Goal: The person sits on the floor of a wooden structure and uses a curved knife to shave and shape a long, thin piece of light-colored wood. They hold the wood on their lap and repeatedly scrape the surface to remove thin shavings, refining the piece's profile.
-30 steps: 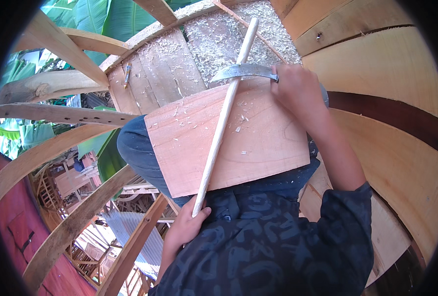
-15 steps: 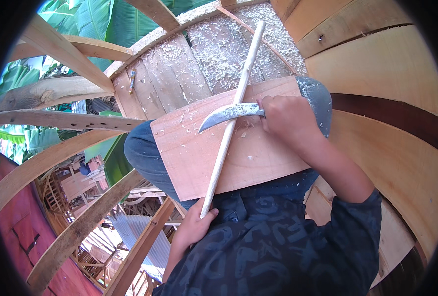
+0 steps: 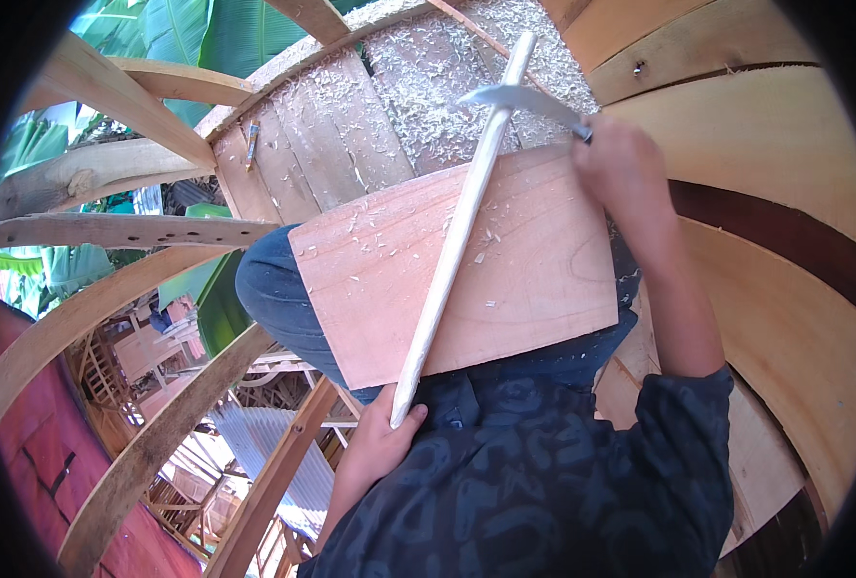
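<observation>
Shavings (image 3: 428, 91) lie thick on the plank floor (image 3: 351, 144) beyond our hands, and a few flecks sit on the board (image 3: 534, 279) we work on. Our right hand (image 3: 616, 169) is closed around the grip of a curved metal blade (image 3: 519, 96), whose pale tip sticks out to the left of that hand, above the far edge of the board. Our left hand (image 3: 375, 448) holds the near end of a long pale stick (image 3: 457, 236), fingers wrapped about it just below the board's near edge. From that hand the stick runs slantwise away across the board's face and passes under the blade, close beside the right hand. The board is a broad reddish slab resting across our lap, on the blue trousers (image 3: 274, 299), between the two hands. To the right of the right hand rise wide curved planks (image 3: 784, 318), one with a dark band. Left of the left hand, bent wooden ribs (image 3: 110, 231) cross, with green leaves (image 3: 197, 39) past them.
</observation>
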Tool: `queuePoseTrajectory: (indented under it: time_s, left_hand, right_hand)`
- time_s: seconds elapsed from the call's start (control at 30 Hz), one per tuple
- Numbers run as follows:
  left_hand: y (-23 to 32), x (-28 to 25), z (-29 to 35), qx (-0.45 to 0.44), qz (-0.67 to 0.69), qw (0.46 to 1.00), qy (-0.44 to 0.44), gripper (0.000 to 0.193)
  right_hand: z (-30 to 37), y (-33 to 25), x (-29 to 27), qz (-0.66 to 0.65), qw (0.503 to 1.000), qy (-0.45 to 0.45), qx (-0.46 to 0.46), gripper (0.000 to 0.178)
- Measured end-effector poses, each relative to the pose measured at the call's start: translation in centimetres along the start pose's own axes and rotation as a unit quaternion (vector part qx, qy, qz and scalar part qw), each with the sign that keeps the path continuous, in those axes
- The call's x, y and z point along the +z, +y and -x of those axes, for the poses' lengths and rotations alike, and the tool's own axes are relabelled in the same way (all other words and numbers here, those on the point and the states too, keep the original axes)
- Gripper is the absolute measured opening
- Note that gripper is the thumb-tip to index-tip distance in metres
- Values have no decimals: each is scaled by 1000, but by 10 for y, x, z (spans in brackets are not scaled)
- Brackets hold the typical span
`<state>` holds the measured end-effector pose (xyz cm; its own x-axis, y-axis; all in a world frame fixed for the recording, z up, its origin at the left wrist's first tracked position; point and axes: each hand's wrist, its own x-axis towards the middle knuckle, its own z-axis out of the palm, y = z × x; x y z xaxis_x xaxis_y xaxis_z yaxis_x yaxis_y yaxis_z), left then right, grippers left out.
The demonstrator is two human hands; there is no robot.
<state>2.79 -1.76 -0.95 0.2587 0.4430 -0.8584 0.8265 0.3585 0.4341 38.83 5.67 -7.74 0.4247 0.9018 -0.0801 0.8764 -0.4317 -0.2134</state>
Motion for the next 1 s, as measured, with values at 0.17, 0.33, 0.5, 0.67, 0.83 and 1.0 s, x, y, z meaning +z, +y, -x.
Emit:
queuePoseTrajectory:
  time_s: [0.17, 0.33, 0.5, 0.67, 0.83, 1.0]
  left_hand:
    - [11, -1, 4, -24, -26, 998, 45, 44]
    - [1, -6, 4, -44, -71, 994, 74, 47]
    - [-18, -7, 2, 26, -118, 983, 138, 44]
    - [-22, 0, 3, 14, -103, 981, 163, 43]
    - [-28, -2, -2, 30, -104, 982, 156, 44]
    - [-29, 3, 2, 30, -93, 980, 173, 41]
  right_hand:
    - [17, 2, -29, -78, 995, -43, 37, 28]
    - [73, -28, -41, -254, 947, -182, -70, 23]
    - [106, -27, -22, -212, 953, -129, -172, 15]
    - [78, 0, -19, -157, 986, -40, -44, 13]
    - [109, -27, -17, -171, 969, -106, -147, 24]
    - [97, -14, 2, -110, 976, -58, -178, 30]
